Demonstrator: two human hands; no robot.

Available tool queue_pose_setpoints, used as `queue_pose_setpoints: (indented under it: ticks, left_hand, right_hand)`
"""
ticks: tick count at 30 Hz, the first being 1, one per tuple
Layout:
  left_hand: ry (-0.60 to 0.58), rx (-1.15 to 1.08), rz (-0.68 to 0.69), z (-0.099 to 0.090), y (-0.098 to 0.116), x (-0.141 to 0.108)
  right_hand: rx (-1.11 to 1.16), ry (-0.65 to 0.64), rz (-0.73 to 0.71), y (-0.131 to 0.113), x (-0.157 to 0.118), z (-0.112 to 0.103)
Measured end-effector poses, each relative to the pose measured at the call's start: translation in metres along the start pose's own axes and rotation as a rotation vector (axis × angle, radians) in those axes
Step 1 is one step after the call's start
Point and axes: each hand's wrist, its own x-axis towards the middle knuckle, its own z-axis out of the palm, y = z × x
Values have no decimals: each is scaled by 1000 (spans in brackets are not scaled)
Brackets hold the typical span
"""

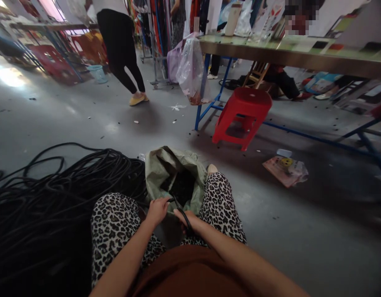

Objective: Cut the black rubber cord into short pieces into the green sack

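Note:
I sit on the floor with my knees apart in leopard-print trousers. My left hand (157,209) pinches a thin black cord (176,203) at the mouth of a green sack (165,169) between my knees. My right hand (188,219) grips a black scissors-like tool (187,220) close to that cord; I cannot make out its blades. The sack stands open and holds dark cut pieces (181,186). A big heap of black cord (54,198) lies on the floor to my left and runs toward my hands.
A red plastic stool (243,115) stands ahead beside a long blue-legged table (289,53). A clear plastic bag (192,70) hangs from the table's corner. A person in black walks at the back left. A pink packet (285,170) lies on the floor.

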Motion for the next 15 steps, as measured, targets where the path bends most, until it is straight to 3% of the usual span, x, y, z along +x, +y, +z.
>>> queue_pose_setpoints:
  ticks: [3,15]
  left_hand:
    - [-2,2,0,-1,0,-1]
    - [-58,-7,-10,-2,3,-3]
  right_hand:
    - [-41,-18,51,-1,1,0]
    - [-155,2,24,-12,-10,-2]
